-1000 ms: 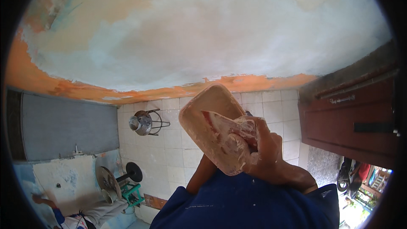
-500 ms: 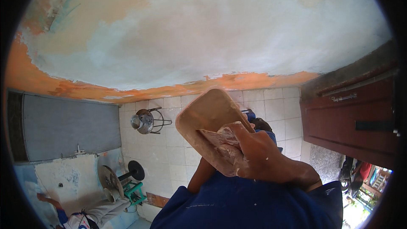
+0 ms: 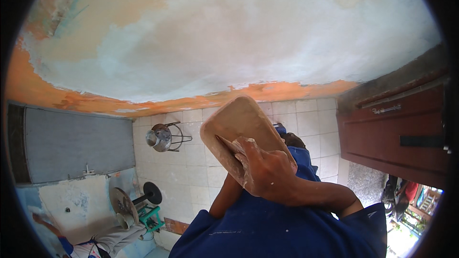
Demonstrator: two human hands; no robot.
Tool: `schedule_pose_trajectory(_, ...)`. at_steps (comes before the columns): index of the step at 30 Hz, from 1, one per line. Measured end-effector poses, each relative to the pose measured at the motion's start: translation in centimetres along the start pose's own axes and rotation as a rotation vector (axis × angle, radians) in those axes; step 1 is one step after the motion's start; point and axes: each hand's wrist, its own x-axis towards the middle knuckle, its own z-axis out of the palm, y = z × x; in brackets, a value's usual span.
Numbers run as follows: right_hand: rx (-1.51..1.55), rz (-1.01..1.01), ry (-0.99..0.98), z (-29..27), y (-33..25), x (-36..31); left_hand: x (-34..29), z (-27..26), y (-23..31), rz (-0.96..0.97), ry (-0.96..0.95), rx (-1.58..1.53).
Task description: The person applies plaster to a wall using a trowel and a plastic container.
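Note:
A shallow rectangular tray [image 3: 239,114] with rounded corners, coated in beige putty, is held up in front of my blue shirt. My left forearm [image 3: 225,199] runs up beneath it, and the tray hides the left hand supporting it. Closed over the tray, my right hand [image 3: 270,174] grips a putty-smeared scraper [image 3: 229,148]. The scraper's thin blade edge stands steeply within the tray, near its left side. Dried putty coats the right index finger and thumb area.
Ahead rises a wall [image 3: 229,43] patched white over orange. On the tiled floor [image 3: 196,162] stands a round stool [image 3: 162,137] bearing a metal container. A reddish-brown door [image 3: 392,134] is at right, a grey panel [image 3: 79,138] at left. Another person [image 3: 95,246] sits lower left, beside a green stool [image 3: 152,217].
My right hand has turned and shifted slightly left, tilting the scraper's blade from nearly flat to steep. The tray has moved slightly and rotated. The seated person's arm has shifted left.

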Motion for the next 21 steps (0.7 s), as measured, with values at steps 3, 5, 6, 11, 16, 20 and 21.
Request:
schedule_pose_trajectory(3, -0.012, 0.049, -0.064, -0.5, 0.1, 0.7, -0.8, 0.3, 0.2, 0.033, 0.029, 0.010)
schedule_pose_trajectory(5, -0.019, 0.101, -0.092, -1.1, 0.1, 1.0, -0.9, 0.2, 0.2, 0.038, 0.043, 0.014)
schedule_pose_trajectory(6, -0.014, 0.119, -0.092, -1.5, -0.1, 1.1, -1.0, 0.3, 0.1, 0.044, 0.049, 0.019)
schedule_pose_trajectory(11, 0.050, 0.233, -0.041, -3.0, -0.6, 0.9, -1.6, 0.2, 0.6, 0.092, 0.087, 0.038)
schedule_pose_trajectory(16, 0.167, 0.298, -0.058, -4.7, -1.3, 0.4, -1.9, 0.3, 0.8, 0.120, 0.107, 0.056)
schedule_pose_trajectory(20, 0.204, 0.300, -0.086, -4.4, -1.2, 0.5, -1.9, 0.4, 0.8, 0.131, 0.117, 0.061)
schedule_pose_trajectory(21, 0.191, 0.313, -0.099, -4.6, -1.2, 0.5, -1.8, 0.4, 0.8, 0.133, 0.118, 0.062)
